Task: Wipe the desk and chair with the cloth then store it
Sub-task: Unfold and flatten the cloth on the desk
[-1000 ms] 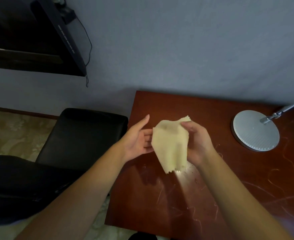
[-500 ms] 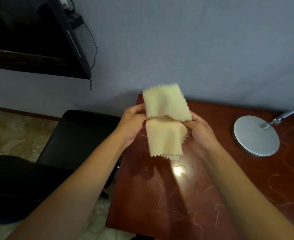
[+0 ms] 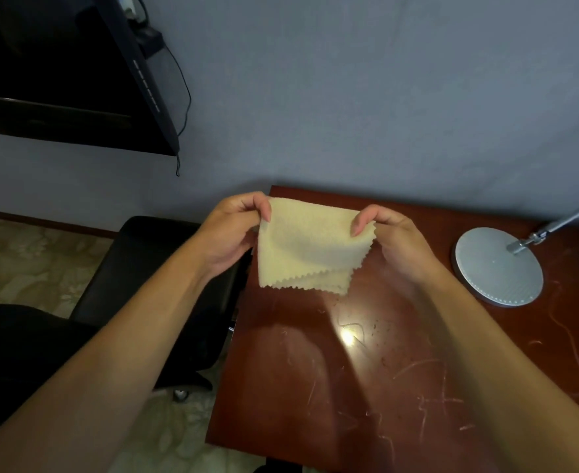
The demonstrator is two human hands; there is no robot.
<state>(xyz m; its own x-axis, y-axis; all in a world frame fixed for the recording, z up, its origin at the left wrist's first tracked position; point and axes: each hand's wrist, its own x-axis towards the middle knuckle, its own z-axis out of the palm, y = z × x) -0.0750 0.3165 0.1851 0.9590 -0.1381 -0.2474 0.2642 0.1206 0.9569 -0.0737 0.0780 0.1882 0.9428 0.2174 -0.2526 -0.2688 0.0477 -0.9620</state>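
Cloth [image 3: 307, 247] pinched between both hands, left hand [image 3: 233, 230], right hand [image 3: 392, 238], above desk [image 3: 315, 370].

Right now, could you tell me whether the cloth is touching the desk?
Apart. The head view shows the cloth held up by the left hand and right hand, its zigzag lower edge hanging clear above the desk.

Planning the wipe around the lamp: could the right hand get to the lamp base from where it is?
Probably yes. The right hand is beside the lamp base with bare desk between, but it pinches the cloth.
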